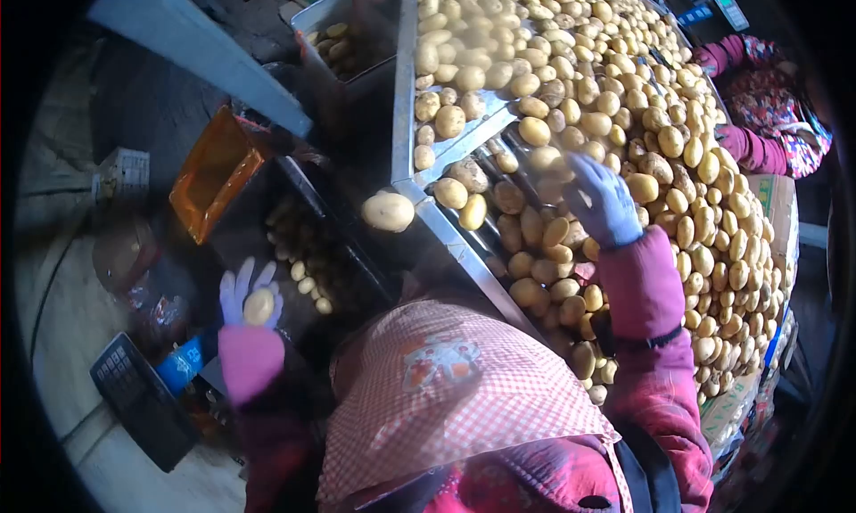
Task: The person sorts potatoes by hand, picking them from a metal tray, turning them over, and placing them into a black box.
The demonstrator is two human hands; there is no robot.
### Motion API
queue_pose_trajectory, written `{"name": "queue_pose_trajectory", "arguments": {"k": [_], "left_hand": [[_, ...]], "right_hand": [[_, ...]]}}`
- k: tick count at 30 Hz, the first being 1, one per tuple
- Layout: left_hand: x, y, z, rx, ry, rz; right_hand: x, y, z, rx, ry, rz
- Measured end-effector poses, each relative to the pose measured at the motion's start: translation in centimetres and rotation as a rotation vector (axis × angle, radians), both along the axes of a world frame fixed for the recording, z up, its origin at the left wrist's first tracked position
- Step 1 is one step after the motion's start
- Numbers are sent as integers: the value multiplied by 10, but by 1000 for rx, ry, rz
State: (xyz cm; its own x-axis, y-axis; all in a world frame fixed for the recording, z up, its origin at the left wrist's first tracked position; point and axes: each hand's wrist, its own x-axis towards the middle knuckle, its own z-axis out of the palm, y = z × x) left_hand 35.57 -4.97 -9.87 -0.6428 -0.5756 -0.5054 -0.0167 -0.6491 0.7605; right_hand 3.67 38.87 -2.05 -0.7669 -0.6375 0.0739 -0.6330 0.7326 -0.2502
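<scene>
On my left hand (250, 295), gloved in pale lilac, a potato (259, 307) lies against the palm, with the fingers spread around it. My right hand (602, 196), also gloved, is over the potato pile (660, 147), its fingers apart and slightly bent, with nothing clearly held. Just beside its fingertips is a blurred potato (546, 161). A larger potato (388, 211) appears left of the metal table corner (412, 190); whether it rests on anything cannot be told. Below my right hand, more potatoes (535, 232) lie on and around dark rollers.
A pale bin (308, 24) with potatoes stands at the top. An orange-edged container (214, 174) and a dark scale (143, 402) are at left. Smaller potatoes (305, 285) lie low beside my left hand. Across the pile are a co-worker's sleeves (758, 152).
</scene>
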Motion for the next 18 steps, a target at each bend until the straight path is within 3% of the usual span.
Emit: {"name": "queue_pose_trajectory", "arguments": {"k": [1, 2, 3, 5, 7, 8, 9, 11, 14, 16, 18], "left_hand": [[-22, -4, 5, 133, -35, -108], [-45, 5, 5, 57, -24, -122], [-67, 5, 20, 352, 241, -402], [-111, 25, 22, 579, 387, -568], [-148, 65, 37, 676, 306, -470], [-159, 93, 48, 521, 250, -321], [-169, 97, 40, 726, 454, -528], [-191, 114, 50, 821, 334, -465], [-195, 127, 57, 701, 334, -454], [-198, 123, 56, 781, 384, -542], [-198, 121, 48, 766, 367, -520]], "right_hand": [[-15, -12, -7, 67, 21, -4], [-33, -23, -22, 140, -38, -20], [-49, -33, -34, 215, -94, -39], [-62, -78, -35, 539, -148, -217], [-64, -79, -55, 447, -25, -186], [-68, -78, -62, 430, 2, -185], [-71, -76, -66, 412, 30, -186], [-76, -75, -59, 377, -33, -196], [-83, -74, -53, 448, -60, -202], [-102, -50, -87, -70, -286, -118], [-103, -51, -96, -585, -812, -144]]}}
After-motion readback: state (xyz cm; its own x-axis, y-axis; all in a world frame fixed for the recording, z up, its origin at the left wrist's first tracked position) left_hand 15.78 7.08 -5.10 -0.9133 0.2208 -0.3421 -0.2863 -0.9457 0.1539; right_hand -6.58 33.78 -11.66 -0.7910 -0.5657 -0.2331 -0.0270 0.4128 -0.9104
